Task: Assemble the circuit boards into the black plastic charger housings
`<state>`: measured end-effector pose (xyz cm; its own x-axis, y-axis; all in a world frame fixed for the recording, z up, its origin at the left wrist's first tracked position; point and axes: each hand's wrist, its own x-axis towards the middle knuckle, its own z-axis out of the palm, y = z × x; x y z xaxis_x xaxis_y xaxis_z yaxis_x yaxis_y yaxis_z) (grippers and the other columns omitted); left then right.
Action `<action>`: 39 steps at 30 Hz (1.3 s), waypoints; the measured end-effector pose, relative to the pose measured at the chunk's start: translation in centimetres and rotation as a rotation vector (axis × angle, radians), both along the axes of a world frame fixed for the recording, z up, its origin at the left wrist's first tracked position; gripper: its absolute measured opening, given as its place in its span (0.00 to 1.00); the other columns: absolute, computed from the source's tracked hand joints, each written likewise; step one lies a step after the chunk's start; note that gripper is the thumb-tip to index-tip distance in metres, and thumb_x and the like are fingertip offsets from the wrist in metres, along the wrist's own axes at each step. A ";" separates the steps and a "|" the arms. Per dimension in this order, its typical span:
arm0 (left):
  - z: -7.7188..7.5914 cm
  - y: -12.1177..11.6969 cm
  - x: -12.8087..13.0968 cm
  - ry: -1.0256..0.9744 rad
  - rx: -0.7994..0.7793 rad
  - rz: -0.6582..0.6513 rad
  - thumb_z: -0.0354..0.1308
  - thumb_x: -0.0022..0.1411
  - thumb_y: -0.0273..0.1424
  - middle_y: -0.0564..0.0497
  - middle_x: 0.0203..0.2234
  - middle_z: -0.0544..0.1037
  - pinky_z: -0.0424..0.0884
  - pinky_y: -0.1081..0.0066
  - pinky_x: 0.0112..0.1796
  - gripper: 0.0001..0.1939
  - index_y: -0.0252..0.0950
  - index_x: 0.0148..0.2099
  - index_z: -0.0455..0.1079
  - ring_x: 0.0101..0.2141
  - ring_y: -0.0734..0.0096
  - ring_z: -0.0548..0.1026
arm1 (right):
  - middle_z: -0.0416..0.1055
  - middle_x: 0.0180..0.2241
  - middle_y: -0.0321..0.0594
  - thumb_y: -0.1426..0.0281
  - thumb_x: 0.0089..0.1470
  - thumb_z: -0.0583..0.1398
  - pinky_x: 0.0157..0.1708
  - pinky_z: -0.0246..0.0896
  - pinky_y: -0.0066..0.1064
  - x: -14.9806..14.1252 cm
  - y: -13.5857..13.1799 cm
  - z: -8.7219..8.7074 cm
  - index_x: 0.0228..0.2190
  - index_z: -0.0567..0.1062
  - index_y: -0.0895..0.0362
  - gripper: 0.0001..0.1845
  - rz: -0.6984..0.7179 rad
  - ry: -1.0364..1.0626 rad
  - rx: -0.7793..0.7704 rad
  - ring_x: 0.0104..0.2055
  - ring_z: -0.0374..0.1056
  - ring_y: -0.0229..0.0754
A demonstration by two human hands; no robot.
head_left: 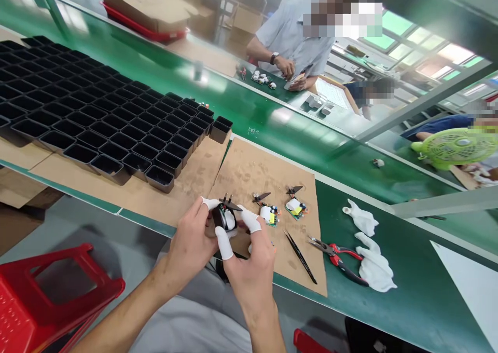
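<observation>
Both of my hands hold one small black charger case with a circuit board (224, 219) in it, just above the near edge of a cardboard sheet (249, 174). My left hand (193, 241) grips the case from the left. My right hand (252, 257) pinches it from the right and below. White finger cots cover several fingertips. Two more circuit boards (270, 214) (295, 206) with black prongs lie on the cardboard to the right.
Black tweezers (299, 249), red-handled pliers (338, 254) and white gloves (369, 254) lie to the right. A large block of black empty cases (97, 119) fills the left. A green conveyor belt (272, 130) runs behind; another person works across it. A red stool (50, 290) stands at lower left.
</observation>
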<state>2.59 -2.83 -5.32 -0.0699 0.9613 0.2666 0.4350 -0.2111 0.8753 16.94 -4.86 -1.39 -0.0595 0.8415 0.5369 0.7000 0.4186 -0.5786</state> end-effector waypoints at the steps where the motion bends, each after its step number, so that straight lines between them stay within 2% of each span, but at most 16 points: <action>1: 0.0 0.0 0.0 -0.001 0.002 -0.007 0.69 0.58 0.19 0.54 0.38 0.75 0.71 0.69 0.35 0.17 0.41 0.46 0.72 0.33 0.67 0.74 | 0.83 0.52 0.51 0.69 0.71 0.69 0.52 0.86 0.45 0.0 0.3 0.4 0.68 0.75 0.53 0.27 0.024 0.007 0.009 0.53 0.84 0.53; 3: 0.0 0.0 0.0 -0.005 0.009 -0.013 0.69 0.59 0.19 0.53 0.39 0.76 0.72 0.69 0.36 0.18 0.41 0.48 0.73 0.34 0.66 0.75 | 0.83 0.54 0.53 0.70 0.72 0.68 0.54 0.86 0.45 0.0 0.9 1.3 0.68 0.76 0.53 0.27 0.054 -0.005 0.049 0.55 0.85 0.53; 6: -0.1 0.0 0.1 -0.006 0.029 -0.001 0.65 0.62 0.19 0.52 0.39 0.77 0.71 0.68 0.36 0.17 0.40 0.50 0.73 0.35 0.65 0.76 | 0.85 0.51 0.53 0.72 0.73 0.67 0.53 0.86 0.42 0.0 1.6 2.0 0.57 0.85 0.54 0.14 0.055 -0.068 0.096 0.54 0.86 0.53; 8: -0.2 0.0 0.1 0.003 0.039 0.004 0.64 0.62 0.19 0.52 0.39 0.77 0.71 0.68 0.37 0.16 0.40 0.50 0.73 0.35 0.64 0.76 | 0.87 0.49 0.52 0.75 0.73 0.66 0.50 0.87 0.39 -0.1 1.6 2.0 0.51 0.87 0.55 0.10 0.071 -0.087 0.107 0.51 0.88 0.51; 11: -0.2 0.0 -0.1 0.015 0.033 -0.011 0.64 0.61 0.19 0.53 0.36 0.77 0.71 0.67 0.37 0.16 0.41 0.49 0.73 0.35 0.63 0.75 | 0.87 0.49 0.52 0.78 0.71 0.67 0.49 0.87 0.36 0.1 1.1 1.6 0.52 0.87 0.55 0.12 0.100 -0.072 0.124 0.50 0.88 0.49; 16: -0.2 0.1 -0.3 0.011 0.036 -0.033 0.65 0.55 0.16 0.53 0.36 0.77 0.71 0.67 0.37 0.18 0.41 0.45 0.73 0.35 0.63 0.75 | 0.86 0.53 0.53 0.79 0.70 0.67 0.53 0.87 0.36 0.5 0.1 0.6 0.56 0.86 0.55 0.17 0.096 -0.066 0.124 0.53 0.87 0.48; 24: -0.3 0.0 -0.4 -0.009 0.034 -0.045 0.63 0.56 0.15 0.52 0.39 0.79 0.71 0.66 0.39 0.23 0.41 0.52 0.74 0.38 0.61 0.77 | 0.85 0.52 0.52 0.78 0.72 0.66 0.52 0.87 0.39 0.1 -0.1 0.2 0.54 0.87 0.54 0.14 0.039 -0.135 0.125 0.54 0.86 0.51; 28: -0.3 0.0 -0.5 -0.019 0.008 -0.049 0.64 0.56 0.17 0.53 0.38 0.78 0.71 0.66 0.38 0.19 0.41 0.48 0.73 0.37 0.62 0.76 | 0.85 0.52 0.52 0.77 0.73 0.65 0.51 0.86 0.41 0.1 -0.1 0.1 0.54 0.86 0.54 0.14 0.026 -0.175 0.107 0.54 0.85 0.52; 33: -0.2 0.1 -0.6 -0.048 -0.015 -0.062 0.64 0.54 0.16 0.53 0.38 0.79 0.73 0.67 0.38 0.19 0.41 0.45 0.72 0.36 0.64 0.77 | 0.83 0.44 0.50 0.77 0.74 0.65 0.38 0.82 0.41 0.7 -0.1 -0.5 0.48 0.87 0.54 0.10 0.046 -0.270 0.136 0.43 0.82 0.52; 35: 0.3 0.1 -0.6 -0.061 -0.009 -0.069 0.63 0.53 0.15 0.54 0.37 0.80 0.73 0.68 0.37 0.19 0.41 0.44 0.72 0.36 0.64 0.78 | 0.83 0.44 0.51 0.78 0.74 0.64 0.38 0.82 0.41 1.1 -0.2 -0.4 0.52 0.87 0.54 0.13 0.064 -0.300 0.141 0.43 0.82 0.52; 39: 2.3 0.2 -0.3 -0.085 0.085 -0.076 0.62 0.52 0.16 0.53 0.37 0.79 0.74 0.68 0.38 0.19 0.42 0.44 0.71 0.36 0.64 0.79 | 0.84 0.53 0.55 0.80 0.72 0.65 0.50 0.85 0.45 1.7 -0.4 0.9 0.67 0.79 0.54 0.26 0.107 -0.279 0.202 0.55 0.83 0.55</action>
<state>2.27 -2.58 -2.98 -0.0237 0.9389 0.3433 0.3397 -0.3154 0.8861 18.65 -5.22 -0.46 -0.3092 0.7011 0.6425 0.7655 0.5844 -0.2693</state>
